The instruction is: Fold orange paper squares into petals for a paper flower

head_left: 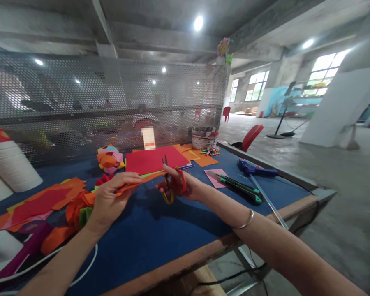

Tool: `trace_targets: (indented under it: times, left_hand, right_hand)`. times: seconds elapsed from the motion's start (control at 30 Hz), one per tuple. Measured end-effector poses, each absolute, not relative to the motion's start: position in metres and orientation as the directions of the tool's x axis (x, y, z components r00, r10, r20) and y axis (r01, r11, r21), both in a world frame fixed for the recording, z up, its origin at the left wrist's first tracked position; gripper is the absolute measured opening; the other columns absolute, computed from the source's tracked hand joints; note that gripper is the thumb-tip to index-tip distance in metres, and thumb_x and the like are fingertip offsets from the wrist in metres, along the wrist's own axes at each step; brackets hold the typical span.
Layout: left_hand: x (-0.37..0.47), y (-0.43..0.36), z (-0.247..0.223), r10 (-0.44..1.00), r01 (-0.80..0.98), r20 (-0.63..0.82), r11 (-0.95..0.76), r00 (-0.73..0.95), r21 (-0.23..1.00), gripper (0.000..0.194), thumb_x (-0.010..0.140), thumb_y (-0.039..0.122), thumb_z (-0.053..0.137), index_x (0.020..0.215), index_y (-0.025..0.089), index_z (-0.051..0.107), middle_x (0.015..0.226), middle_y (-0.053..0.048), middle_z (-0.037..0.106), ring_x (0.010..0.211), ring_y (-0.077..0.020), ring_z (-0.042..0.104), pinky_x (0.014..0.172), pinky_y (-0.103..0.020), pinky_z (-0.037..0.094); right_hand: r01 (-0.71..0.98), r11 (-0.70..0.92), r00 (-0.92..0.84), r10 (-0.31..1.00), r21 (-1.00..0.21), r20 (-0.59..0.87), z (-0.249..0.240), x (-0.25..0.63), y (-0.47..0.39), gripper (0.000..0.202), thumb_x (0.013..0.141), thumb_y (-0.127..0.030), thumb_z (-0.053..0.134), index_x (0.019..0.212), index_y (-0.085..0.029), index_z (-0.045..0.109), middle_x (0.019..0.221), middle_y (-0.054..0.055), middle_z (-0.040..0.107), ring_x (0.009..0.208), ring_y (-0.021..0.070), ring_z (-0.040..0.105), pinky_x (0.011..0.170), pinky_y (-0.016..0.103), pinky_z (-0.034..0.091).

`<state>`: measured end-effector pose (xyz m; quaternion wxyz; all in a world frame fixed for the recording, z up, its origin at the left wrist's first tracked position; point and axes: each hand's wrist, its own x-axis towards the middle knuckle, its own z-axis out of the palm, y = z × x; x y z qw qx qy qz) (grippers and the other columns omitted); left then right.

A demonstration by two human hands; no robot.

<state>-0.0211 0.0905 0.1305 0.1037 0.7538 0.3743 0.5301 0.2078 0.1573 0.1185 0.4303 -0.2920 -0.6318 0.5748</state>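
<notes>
My left hand is closed on a folded stack of orange felt-like sheets, with a light green edge showing beneath. In my right hand is a pair of scissors with red and yellow handle rings. Their blades point up and away, close to the right end of the orange sheets; whether they touch the edge I cannot tell. Beyond both hands lies a stack of red sheets. Orange and green cut pieces lie just left of my left hand.
A green-and-black utility knife lies on a pink sheet, beside a blue glue gun with a clear stick. A woven basket stands at the back. White spools stand left; a white cable crosses the blue tabletop.
</notes>
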Motion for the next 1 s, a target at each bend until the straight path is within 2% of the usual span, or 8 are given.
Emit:
trace_targets:
  times: [0.13, 0.23, 0.33, 0.43, 0.53, 0.63, 0.7, 1.0]
  left_hand:
    - [-0.014, 0.084, 0.133, 0.515, 0.527, 0.749, -0.808, 0.416, 0.263, 0.017, 0.095, 0.033, 0.064, 0.094, 0.018, 0.071, 0.104, -0.003, 0.071, 0.105, -0.0181, 0.064, 0.098, -0.043, 0.051]
    - [-0.010, 0.080, 0.135, 0.519, 0.585, 0.739, -0.784, 0.430, 0.210, 0.015, 0.092, 0.020, 0.063, 0.104, 0.020, 0.072, 0.115, -0.004, 0.068, 0.113, -0.0204, 0.060, 0.104, -0.047, 0.046]
    - [-0.013, 0.078, 0.138, 0.579, 0.616, 0.743, -0.732, 0.336, 0.292, 0.036, 0.090, 0.019, 0.062, 0.126, 0.022, 0.064, 0.131, -0.006, 0.060, 0.126, -0.0245, 0.053, 0.113, -0.055, 0.038]
    - [-0.021, 0.083, 0.140, 0.672, 0.592, 0.710, -0.665, 0.210, 0.455, 0.038, 0.095, 0.034, 0.060, 0.131, 0.022, 0.059, 0.140, -0.009, 0.055, 0.135, -0.0275, 0.048, 0.116, -0.057, 0.036]
    - [-0.024, 0.091, 0.134, 0.801, 0.557, 0.581, -0.549, 0.140, 0.623, 0.039, 0.094, 0.045, 0.063, 0.122, 0.018, 0.062, 0.128, -0.009, 0.063, 0.118, -0.0240, 0.061, 0.105, -0.051, 0.049]
    - [-0.021, 0.097, 0.125, 0.898, 0.519, 0.402, -0.432, 0.177, 0.737, 0.035, 0.094, 0.045, 0.065, 0.113, 0.016, 0.064, 0.107, -0.005, 0.068, 0.093, -0.0172, 0.067, 0.085, -0.039, 0.058]
    - [-0.019, 0.098, 0.120, 0.927, 0.495, 0.313, -0.376, 0.209, 0.783, 0.033, 0.095, 0.044, 0.064, 0.111, 0.015, 0.064, 0.105, -0.004, 0.068, 0.089, -0.0158, 0.067, 0.079, -0.035, 0.059]
    - [-0.015, 0.093, 0.119, 0.951, 0.425, 0.176, -0.274, 0.254, 0.863, 0.025, 0.093, 0.038, 0.068, 0.097, 0.014, 0.065, 0.091, 0.000, 0.067, 0.079, -0.0120, 0.065, 0.070, -0.028, 0.057]
  right_hand:
    - [-0.122, 0.114, -0.470, 0.868, -0.986, 0.159, 0.114, 0.206, 0.160, 0.028, 0.101, -0.039, 0.063, 0.118, -0.016, 0.064, 0.108, 0.005, 0.068, 0.086, 0.0162, 0.068, 0.074, 0.033, 0.060]
    - [-0.152, 0.172, -0.395, 0.892, -0.973, 0.219, 0.112, 0.208, 0.162, 0.028, 0.100, -0.036, 0.064, 0.119, -0.016, 0.063, 0.107, 0.005, 0.067, 0.084, 0.0154, 0.067, 0.072, 0.032, 0.060]
    - [-0.162, 0.234, -0.366, 0.888, -0.959, 0.278, 0.114, 0.210, 0.163, 0.025, 0.100, -0.035, 0.065, 0.115, -0.015, 0.063, 0.101, 0.003, 0.067, 0.078, 0.0135, 0.066, 0.069, 0.030, 0.058]
    - [-0.163, 0.267, -0.408, 0.858, -0.950, 0.311, 0.117, 0.207, 0.156, 0.021, 0.100, -0.035, 0.065, 0.106, -0.015, 0.064, 0.092, 0.000, 0.066, 0.072, 0.0119, 0.063, 0.066, 0.028, 0.056]
    - [-0.178, 0.290, -0.462, 0.819, -0.940, 0.340, 0.120, 0.201, 0.145, 0.025, 0.091, -0.035, 0.075, 0.094, -0.016, 0.060, 0.080, -0.003, 0.063, 0.068, 0.0115, 0.062, 0.066, 0.027, 0.054]
    - [-0.194, 0.298, -0.506, 0.786, -0.935, 0.355, 0.122, 0.197, 0.136, 0.049, 0.064, -0.036, 0.094, 0.089, -0.021, 0.055, 0.073, -0.007, 0.062, 0.068, 0.0120, 0.061, 0.069, 0.026, 0.051]
    - [-0.199, 0.294, -0.522, 0.775, -0.935, 0.355, 0.122, 0.196, 0.133, 0.060, 0.050, -0.035, 0.099, 0.087, -0.022, 0.053, 0.073, -0.007, 0.063, 0.070, 0.0126, 0.063, 0.069, 0.026, 0.050]
    - [-0.209, 0.247, -0.534, 0.782, -0.946, 0.322, 0.123, 0.194, 0.132, 0.061, 0.047, -0.037, 0.097, 0.085, -0.025, 0.051, 0.070, -0.007, 0.063, 0.068, 0.0136, 0.064, 0.067, 0.025, 0.050]
